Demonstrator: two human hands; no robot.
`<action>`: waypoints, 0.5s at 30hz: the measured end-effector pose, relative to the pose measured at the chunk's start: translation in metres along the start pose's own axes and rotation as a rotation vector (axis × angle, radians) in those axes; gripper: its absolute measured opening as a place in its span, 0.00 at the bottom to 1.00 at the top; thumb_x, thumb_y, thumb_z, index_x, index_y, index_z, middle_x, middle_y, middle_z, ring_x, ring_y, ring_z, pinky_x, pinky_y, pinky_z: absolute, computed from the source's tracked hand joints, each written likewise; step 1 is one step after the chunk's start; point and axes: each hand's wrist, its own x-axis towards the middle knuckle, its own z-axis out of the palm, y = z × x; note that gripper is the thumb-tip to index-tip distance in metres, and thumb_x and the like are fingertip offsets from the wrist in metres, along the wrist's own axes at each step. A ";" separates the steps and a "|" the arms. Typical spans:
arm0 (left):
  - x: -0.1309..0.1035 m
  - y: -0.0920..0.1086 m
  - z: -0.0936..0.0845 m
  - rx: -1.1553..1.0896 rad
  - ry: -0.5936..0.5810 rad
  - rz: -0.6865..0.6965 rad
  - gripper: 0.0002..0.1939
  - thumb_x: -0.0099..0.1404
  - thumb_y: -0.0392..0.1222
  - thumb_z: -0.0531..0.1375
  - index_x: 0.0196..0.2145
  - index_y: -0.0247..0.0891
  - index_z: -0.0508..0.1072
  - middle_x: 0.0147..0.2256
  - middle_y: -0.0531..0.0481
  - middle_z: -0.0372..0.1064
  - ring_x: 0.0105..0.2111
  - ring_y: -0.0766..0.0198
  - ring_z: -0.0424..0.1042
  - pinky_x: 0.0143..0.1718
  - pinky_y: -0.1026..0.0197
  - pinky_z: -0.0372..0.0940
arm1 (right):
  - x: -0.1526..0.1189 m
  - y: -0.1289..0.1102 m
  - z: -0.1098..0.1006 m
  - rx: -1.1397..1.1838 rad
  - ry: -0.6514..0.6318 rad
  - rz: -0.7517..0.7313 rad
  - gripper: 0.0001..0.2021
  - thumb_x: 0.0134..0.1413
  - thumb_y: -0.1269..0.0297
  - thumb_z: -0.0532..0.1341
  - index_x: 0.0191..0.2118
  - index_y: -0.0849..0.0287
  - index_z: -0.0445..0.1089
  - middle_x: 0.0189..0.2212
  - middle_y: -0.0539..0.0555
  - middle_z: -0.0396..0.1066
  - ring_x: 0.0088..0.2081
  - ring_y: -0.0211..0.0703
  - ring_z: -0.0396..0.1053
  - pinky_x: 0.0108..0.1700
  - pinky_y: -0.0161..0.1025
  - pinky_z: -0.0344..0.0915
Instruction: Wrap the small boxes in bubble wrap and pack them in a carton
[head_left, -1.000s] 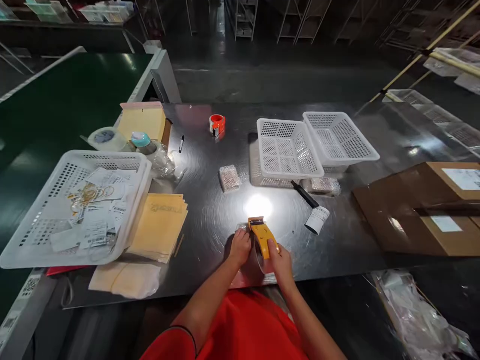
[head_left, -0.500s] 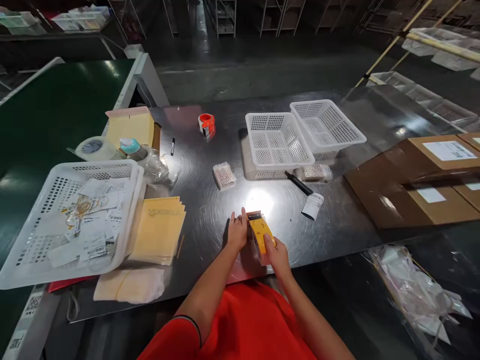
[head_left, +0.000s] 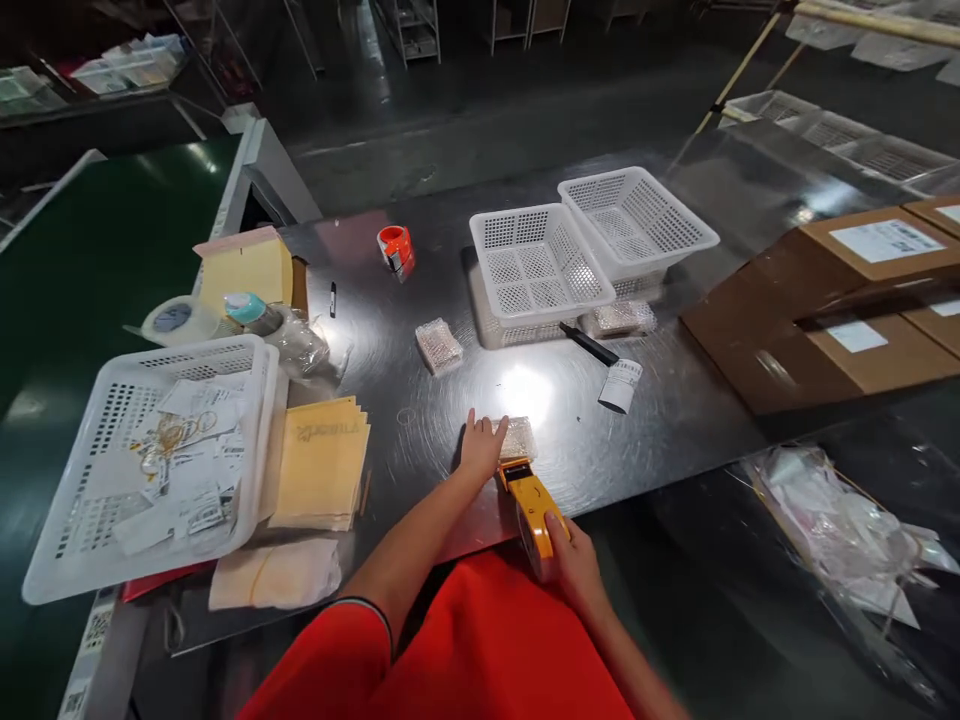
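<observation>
My right hand (head_left: 576,560) is wrapped round the handle of a yellow tape dispenser (head_left: 534,508). The dispenser's black cutting end meets the near edge of a small bubble-wrapped package (head_left: 518,438) lying on the metal table. At the left side of that package rests my left hand (head_left: 481,446), fingers apart and some touching the wrap. A second bubble-wrapped package (head_left: 439,347) lies farther off, up and to the left. Beyond my hands on the right are a black marker-like stick (head_left: 589,344) and a curled label roll (head_left: 621,386).
Two white baskets (head_left: 541,265) stand at the back, with another wrapped package (head_left: 621,319) beside them. A basket of labels (head_left: 259,450), yellow padded envelopes (head_left: 319,465) and tape rolls (head_left: 176,318) are at left. A red tape dispenser (head_left: 396,248) sits behind; cardboard boxes (head_left: 840,310) are at right.
The dispenser in my right hand has moved back toward my body, uncovering the bubble-wrapped package at its tip. My left hand stays by the package. The camera view has shifted and tilted slightly.
</observation>
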 end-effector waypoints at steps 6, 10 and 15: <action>0.005 0.015 -0.008 -0.052 -0.033 0.012 0.25 0.65 0.28 0.52 0.61 0.30 0.62 0.57 0.29 0.64 0.60 0.44 0.61 0.64 0.36 0.45 | 0.005 -0.010 0.008 0.072 0.000 0.037 0.26 0.43 0.35 0.56 0.25 0.58 0.71 0.22 0.55 0.72 0.26 0.47 0.67 0.28 0.41 0.63; 0.028 -0.002 -0.017 -0.177 -0.156 0.048 0.34 0.52 0.32 0.67 0.58 0.30 0.65 0.52 0.32 0.69 0.53 0.44 0.69 0.56 0.46 0.61 | -0.003 -0.017 0.009 0.120 0.009 0.033 0.27 0.44 0.35 0.56 0.25 0.58 0.70 0.21 0.53 0.70 0.25 0.46 0.65 0.26 0.40 0.62; 0.071 -0.066 -0.039 -0.392 -0.266 -0.019 0.46 0.44 0.38 0.74 0.60 0.35 0.63 0.43 0.43 0.77 0.43 0.55 0.76 0.44 0.59 0.70 | 0.021 -0.052 0.017 0.143 0.030 -0.058 0.24 0.49 0.37 0.55 0.26 0.57 0.66 0.23 0.53 0.70 0.26 0.44 0.65 0.27 0.39 0.61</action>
